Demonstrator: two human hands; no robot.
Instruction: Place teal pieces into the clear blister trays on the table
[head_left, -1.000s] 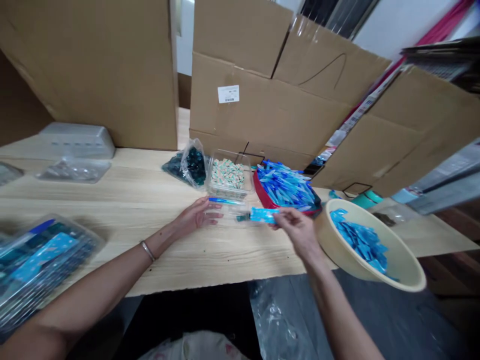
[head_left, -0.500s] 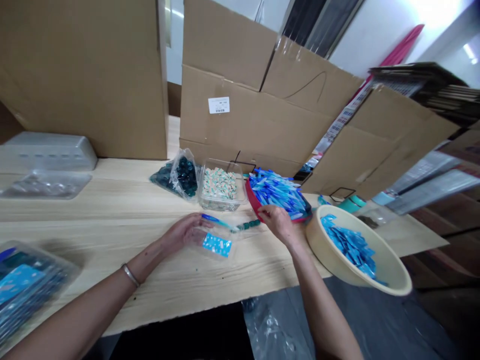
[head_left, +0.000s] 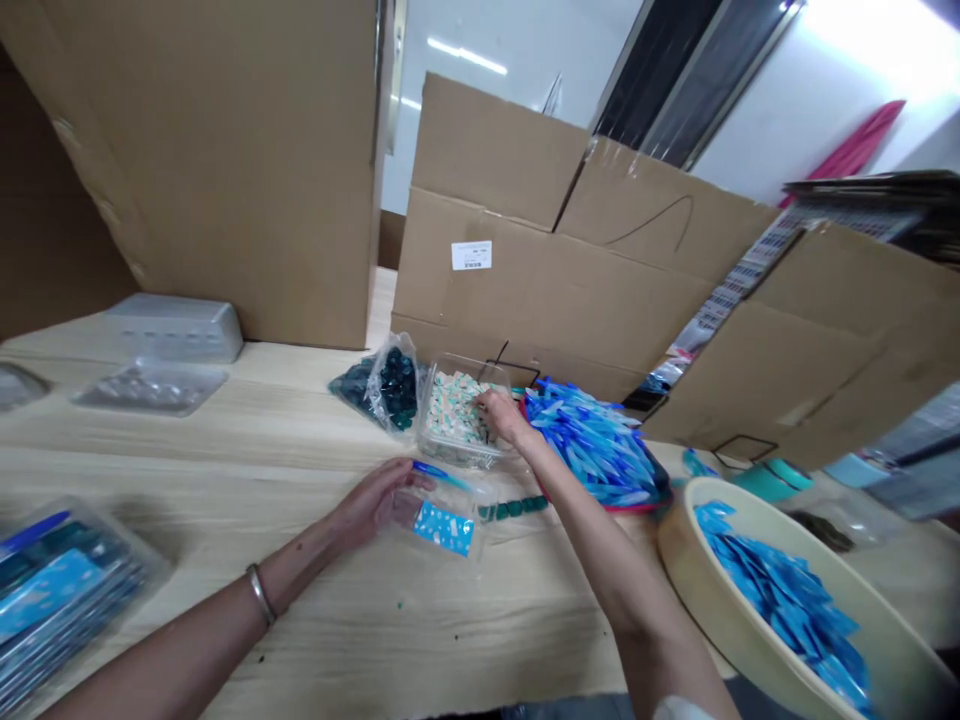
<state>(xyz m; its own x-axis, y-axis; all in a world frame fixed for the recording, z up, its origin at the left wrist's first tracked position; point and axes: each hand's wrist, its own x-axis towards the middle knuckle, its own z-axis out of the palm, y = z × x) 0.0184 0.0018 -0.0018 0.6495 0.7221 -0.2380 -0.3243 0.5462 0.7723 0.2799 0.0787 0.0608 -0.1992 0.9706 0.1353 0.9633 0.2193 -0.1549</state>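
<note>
Our right hand point(head_left: 501, 412) has moved from beside the red tray point(head_left: 630, 508) into the clear tub point(head_left: 461, 456) of pale pieces point(head_left: 450, 400); whether its fingers pinch one we cannot tell. Back from the worktop's point(head_left: 360, 640) near edge lies the clear case point(head_left: 454, 497) with pen point(head_left: 441, 473) and card point(head_left: 444, 528), its left end clamped in our left hand point(head_left: 375, 505). We judge this a picking step; the next move calls for a neat pinch while steadying the case.

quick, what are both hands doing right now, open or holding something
Left hand: holding the clear packet.
Right hand: fingers in the tub; cannot tell whether they grip a piece.
</note>
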